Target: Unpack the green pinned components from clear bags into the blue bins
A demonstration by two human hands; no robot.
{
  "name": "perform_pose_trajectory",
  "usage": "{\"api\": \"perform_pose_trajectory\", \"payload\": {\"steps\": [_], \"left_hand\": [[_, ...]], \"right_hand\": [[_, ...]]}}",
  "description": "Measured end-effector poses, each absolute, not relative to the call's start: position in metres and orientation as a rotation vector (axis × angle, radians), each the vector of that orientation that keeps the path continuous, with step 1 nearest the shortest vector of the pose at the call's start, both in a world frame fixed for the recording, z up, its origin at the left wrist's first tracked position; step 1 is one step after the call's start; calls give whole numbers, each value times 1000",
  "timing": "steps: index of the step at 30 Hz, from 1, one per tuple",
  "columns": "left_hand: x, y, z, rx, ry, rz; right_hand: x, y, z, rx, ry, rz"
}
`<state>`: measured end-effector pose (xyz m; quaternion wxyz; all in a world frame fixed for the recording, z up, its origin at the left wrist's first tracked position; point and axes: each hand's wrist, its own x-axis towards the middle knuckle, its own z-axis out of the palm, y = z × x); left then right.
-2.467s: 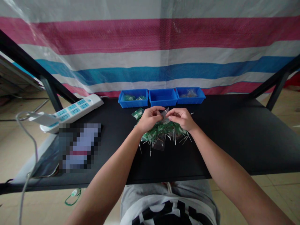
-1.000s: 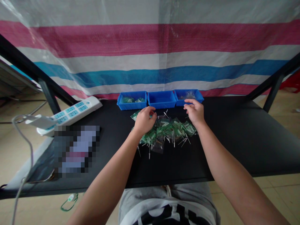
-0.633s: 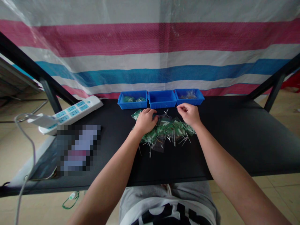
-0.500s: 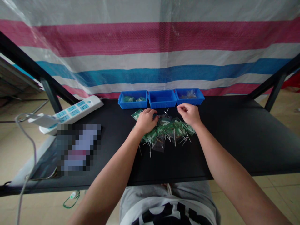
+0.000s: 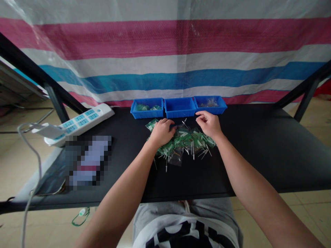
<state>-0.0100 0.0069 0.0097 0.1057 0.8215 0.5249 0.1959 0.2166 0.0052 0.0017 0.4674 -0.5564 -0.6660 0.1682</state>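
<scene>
Sitting at the green packet pile [image 5: 186, 140] near the table's [image 5: 261, 148] back edge, left hand [image 5: 161, 132] and right hand [image 5: 209, 124] look half-curled; can't tell what they grip.

Right side: bare tabletop [image 5: 271, 144], open to its edge.
Near edge: free strip in front of the pile of bags and pins [image 5: 184, 143].
Back: three blue bins [image 5: 179, 107] in a row, tarp [image 5: 165, 69] close behind.
Left: power strip [image 5: 80, 123] and a blurred item [image 5: 88, 162] block the way.
</scene>
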Motion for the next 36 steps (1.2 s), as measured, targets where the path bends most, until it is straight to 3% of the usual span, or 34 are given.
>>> {"api": "perform_pose_trajectory", "payload": {"steps": [36], "left_hand": [[-6,5,11,2453,1545,483]], "right_hand": [[206,9,-10,-1495,-1983,344]]}}
